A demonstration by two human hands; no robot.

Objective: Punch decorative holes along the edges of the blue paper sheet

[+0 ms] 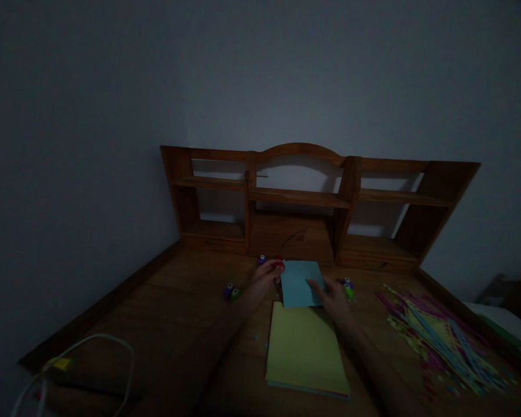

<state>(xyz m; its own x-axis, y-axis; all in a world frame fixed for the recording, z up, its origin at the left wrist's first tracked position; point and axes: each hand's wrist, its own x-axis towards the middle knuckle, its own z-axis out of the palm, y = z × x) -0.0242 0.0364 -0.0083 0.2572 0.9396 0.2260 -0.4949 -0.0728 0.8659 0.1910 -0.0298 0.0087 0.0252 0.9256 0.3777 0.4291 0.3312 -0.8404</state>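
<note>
My left hand (263,280) is closed around a small red craft punch (278,264) at the left edge of a light blue sheet of paper (298,285). My right hand (333,294) grips that sheet by its right side, thumb on top and the other fingers partly hidden. Just below the blue sheet lies a stack of yellow paper (304,350), with other colours showing along its lower edge. Left of my left hand stand a purple punch (228,291) and a green punch (235,295). Another purple punch (261,260) is behind it.
A purple punch (347,282) and a green punch (348,292) stand right of my right hand. Coloured paper strips and scraps (445,339) are heaped at the right. A wooden shelf unit (301,197) closes off the back. A white cable (128,347) loops at lower left.
</note>
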